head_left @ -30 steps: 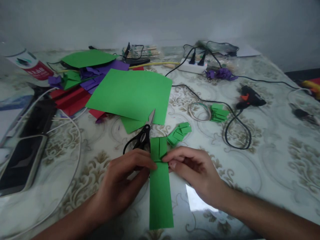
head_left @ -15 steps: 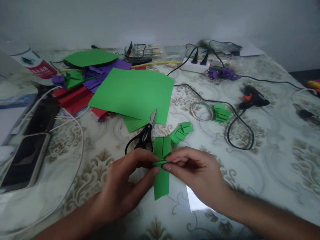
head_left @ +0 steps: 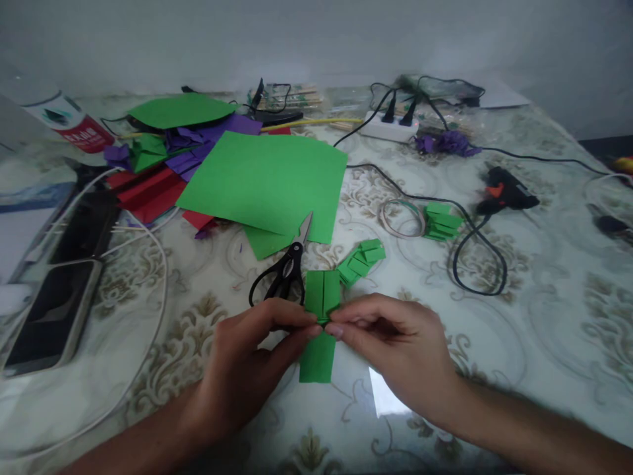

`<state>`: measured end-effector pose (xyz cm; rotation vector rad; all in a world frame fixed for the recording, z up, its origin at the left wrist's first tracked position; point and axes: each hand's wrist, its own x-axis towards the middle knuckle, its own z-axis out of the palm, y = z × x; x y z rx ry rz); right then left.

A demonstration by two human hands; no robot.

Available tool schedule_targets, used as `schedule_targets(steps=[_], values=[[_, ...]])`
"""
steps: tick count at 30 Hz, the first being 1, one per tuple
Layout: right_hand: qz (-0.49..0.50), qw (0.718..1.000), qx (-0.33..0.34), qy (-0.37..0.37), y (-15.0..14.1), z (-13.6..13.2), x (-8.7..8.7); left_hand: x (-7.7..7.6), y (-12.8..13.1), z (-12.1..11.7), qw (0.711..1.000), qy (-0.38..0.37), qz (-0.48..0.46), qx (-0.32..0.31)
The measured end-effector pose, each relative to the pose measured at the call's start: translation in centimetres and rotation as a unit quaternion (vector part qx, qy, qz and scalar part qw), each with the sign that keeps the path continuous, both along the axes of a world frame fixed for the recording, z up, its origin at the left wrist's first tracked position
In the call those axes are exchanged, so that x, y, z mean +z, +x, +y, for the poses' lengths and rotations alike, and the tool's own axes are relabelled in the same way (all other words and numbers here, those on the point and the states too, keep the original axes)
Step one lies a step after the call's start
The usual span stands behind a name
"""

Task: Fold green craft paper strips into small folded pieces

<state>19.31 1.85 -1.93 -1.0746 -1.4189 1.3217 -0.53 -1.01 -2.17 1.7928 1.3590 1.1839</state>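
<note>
A folded green paper strip is pinched across its middle by both hands. My left hand grips its left edge between thumb and forefinger, and my right hand does the same on the right edge. Above the fingers the strip shows a dark lengthwise slit; below them it hangs flat. Black-handled scissors lie just beyond my left fingers, blades partly apart and tips over a large green sheet. Small folded green pieces rest close to the strip's upper right corner.
Red paper and purple paper are heaped at the back left. A phone and a white cable lie at left. On the right are a tape roll, another folded green stack, a glue gun and a power strip.
The strip's lower end has shifted slightly, its bottom edge now looking straighter and higher. Both hands keep pinching the fold, with the left fingertips a little further right.
</note>
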Motion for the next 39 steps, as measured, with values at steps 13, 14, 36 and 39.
schedule_targets(steps=[13, 14, 36, 39], values=[[-0.037, 0.999, 0.018, 0.036, 0.28, 0.23, -0.28, -0.44, -0.10, 0.03, 0.996, -0.053, -0.067, 0.014], [-0.030, 0.999, 0.018, 0.033, 0.31, 0.25, -0.31, -0.43, -0.13, 0.04, 0.996, -0.056, -0.071, 0.017], [-0.014, 0.999, 0.006, -0.032, 0.26, 0.28, -0.22, -0.38, -0.23, -0.05, 0.996, -0.072, -0.047, 0.017], [-0.022, 1.000, 0.007, -0.019, 0.23, 0.30, -0.20, -0.36, -0.31, -0.04, 0.997, -0.063, -0.035, 0.013]])
